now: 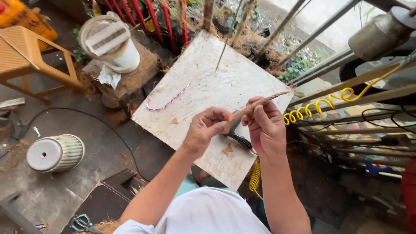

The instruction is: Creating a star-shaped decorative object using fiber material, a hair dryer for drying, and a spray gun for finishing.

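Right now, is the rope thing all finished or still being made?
Still being made. Both hands, left hand and right hand, pinch a brown fibre cord over the white board. The stretch past the right hand looks twisted already. Loose brown fibre lies beside the board, unused.

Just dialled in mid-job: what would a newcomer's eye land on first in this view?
First, the left hand and right hand at centre, both gripping a thin brown fibrous twisted rope above a pale square wooden board. Next, the bright yellow coiled hose stretching to the right. On the floor at left lies a ribbed grey-green pot on its side.
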